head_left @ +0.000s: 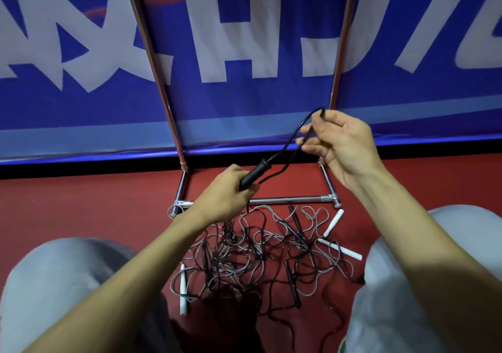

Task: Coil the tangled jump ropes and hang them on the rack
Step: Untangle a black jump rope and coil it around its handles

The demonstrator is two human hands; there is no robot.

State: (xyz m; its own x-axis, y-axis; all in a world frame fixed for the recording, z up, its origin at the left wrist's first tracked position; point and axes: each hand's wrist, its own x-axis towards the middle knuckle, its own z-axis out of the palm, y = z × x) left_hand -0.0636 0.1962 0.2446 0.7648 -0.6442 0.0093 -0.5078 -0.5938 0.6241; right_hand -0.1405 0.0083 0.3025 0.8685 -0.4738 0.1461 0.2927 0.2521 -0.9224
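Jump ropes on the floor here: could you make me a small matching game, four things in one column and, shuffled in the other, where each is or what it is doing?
Column one
1. left hand
2. right hand
3. white handle
4. rack

Column two
A. lies loose on the floor at the right edge of the tangle
B. chrome tubes standing before the blue banner
C. pinches a raised loop of black cord
D. grips the black handle

Pairs: 1-D, 2-C, 3-A, 4-B
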